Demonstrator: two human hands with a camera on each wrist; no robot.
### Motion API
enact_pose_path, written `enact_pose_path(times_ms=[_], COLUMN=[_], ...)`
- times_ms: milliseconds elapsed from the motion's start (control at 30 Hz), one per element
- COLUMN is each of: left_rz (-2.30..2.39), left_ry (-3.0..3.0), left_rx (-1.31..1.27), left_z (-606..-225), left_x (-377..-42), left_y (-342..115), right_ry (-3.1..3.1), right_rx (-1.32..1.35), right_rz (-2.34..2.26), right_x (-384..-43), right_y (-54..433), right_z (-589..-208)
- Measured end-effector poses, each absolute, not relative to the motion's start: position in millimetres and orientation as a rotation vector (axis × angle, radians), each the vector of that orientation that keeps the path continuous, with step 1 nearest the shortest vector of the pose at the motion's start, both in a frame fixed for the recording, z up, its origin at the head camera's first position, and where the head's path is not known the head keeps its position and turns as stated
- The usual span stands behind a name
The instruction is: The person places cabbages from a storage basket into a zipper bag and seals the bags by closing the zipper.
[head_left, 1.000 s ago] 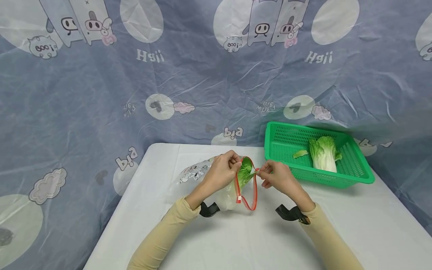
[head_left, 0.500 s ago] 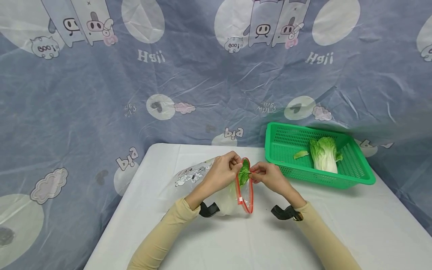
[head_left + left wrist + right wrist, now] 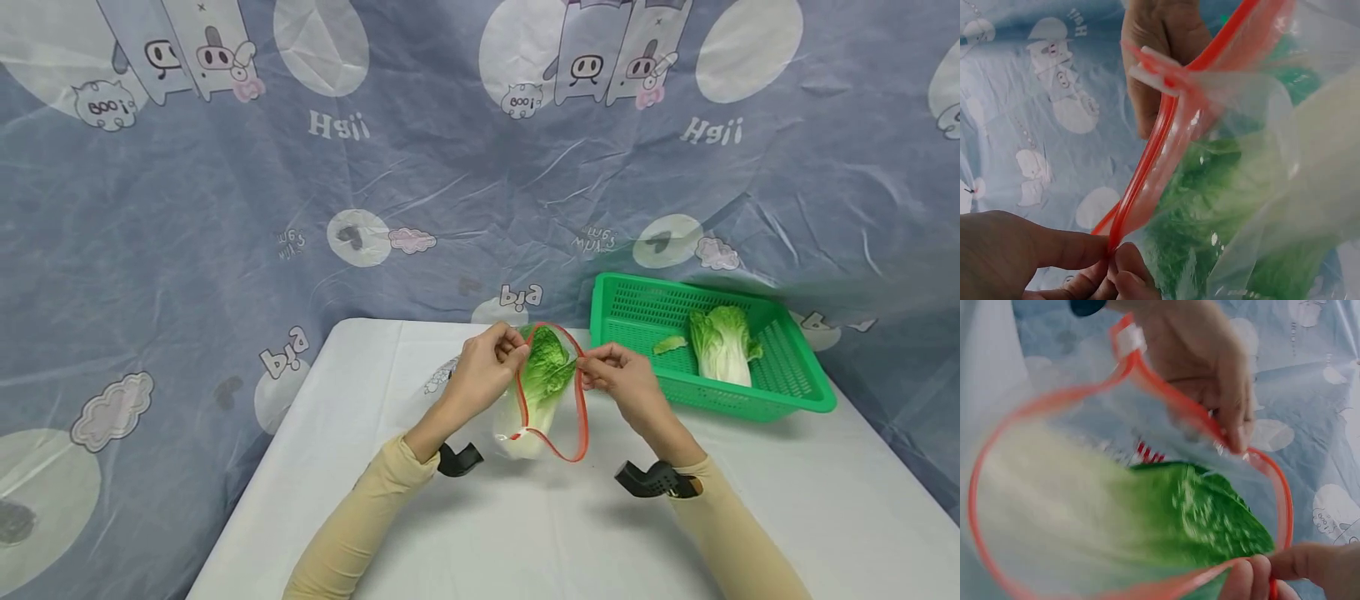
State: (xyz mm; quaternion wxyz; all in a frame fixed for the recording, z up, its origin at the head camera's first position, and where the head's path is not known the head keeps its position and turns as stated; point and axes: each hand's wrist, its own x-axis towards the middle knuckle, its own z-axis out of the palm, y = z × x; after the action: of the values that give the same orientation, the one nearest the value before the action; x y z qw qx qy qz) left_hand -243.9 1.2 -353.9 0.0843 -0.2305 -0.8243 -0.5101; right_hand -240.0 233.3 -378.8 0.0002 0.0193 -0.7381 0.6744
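A clear plastic zipper bag (image 3: 582, 417) with a red rim hangs between both hands, its mouth spread wide toward the head camera. Inside it is a napa cabbage (image 3: 543, 375), green leaves up and white base down. My left hand (image 3: 487, 367) pinches the rim on the left between thumb and fingers. On the opposite side, my right hand (image 3: 622, 379) pinches the rim near the leaf tips. The left wrist view shows the red strip (image 3: 1147, 156) running up from the left fingertips. A whitish slider (image 3: 1130, 339) sits at a corner of the rim in the right wrist view.
At the back right of the white table (image 3: 465, 533) stands a green plastic basket (image 3: 712, 400). Another napa cabbage (image 3: 723, 346) and a loose leaf piece (image 3: 669, 344) lie in it. A patterned grey-blue cloth (image 3: 450, 167) hangs behind the table.
My right hand first came in close to the left, then moved back right and slightly up. The bag's mouth narrowed, then spread wide and turned toward the head camera, with more cabbage showing.
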Motion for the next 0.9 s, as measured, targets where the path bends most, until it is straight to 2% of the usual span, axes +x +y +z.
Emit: enact_pose_path(times_ms=[167,367,633,900], left_rz=[-1.489,-1.198,-0.799,-1.04], left_ry=[-2.552,-2.747,-2.829,-2.717], left_rx=[-0.736,-0.833,-1.185,-1.085], left_z=[-356,-351,-358,-347], left_x=[-241,-220,-203,-210], left_y=[5,8,19,9], right_ry=[-2.097,-1.976,-1.892,-1.911], right_rx=[-0.006,-0.038,-0.036,-0.001], right_rz=[2.251,2.301,2.31,2.229], right_x=[-236,-235,-237,-236], right_y=[236,238,241,250], right_z=[-372,-371,-372,-367])
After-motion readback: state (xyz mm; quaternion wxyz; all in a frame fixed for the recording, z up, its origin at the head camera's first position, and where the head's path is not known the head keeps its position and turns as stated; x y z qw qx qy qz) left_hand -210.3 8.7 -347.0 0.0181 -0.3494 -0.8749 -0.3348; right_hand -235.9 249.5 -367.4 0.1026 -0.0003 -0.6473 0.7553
